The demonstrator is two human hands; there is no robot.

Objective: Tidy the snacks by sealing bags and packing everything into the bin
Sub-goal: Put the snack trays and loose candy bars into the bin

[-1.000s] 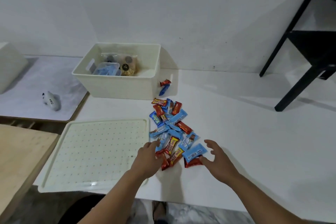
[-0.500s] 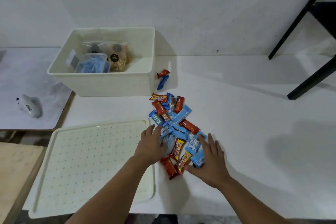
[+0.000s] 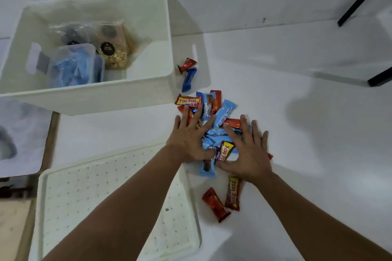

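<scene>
While both hands press in from either side of the heap of snack bars (image 3: 214, 121), the step in hand looks like gathering the loose bars into one scoopable bunch before they go into the bin. In the head view, the left hand (image 3: 189, 140) lies with its fingers spread and fairly straight over the left edge of the heap, and the right hand (image 3: 248, 150) lies likewise on the right edge, thumb tucked toward the middle; neither grips a bar yet. The heap sits on the white table (image 3: 297, 154), just right of the bin's near corner. The bin (image 3: 89, 99) stands far left and holds a clear bag of nuts (image 3: 114, 51) and a bag of blue wrappers (image 3: 72, 68). Two bars (image 3: 187, 73) lie apart by the bin's right wall, and two more (image 3: 224, 199) lie near the right wrist, outside the gather. A perforated lid (image 3: 106, 197) lies near left. The next move, I judge, calls for closing the fingers under the heap, lifting it left over the rim, then returning for the strays.
</scene>
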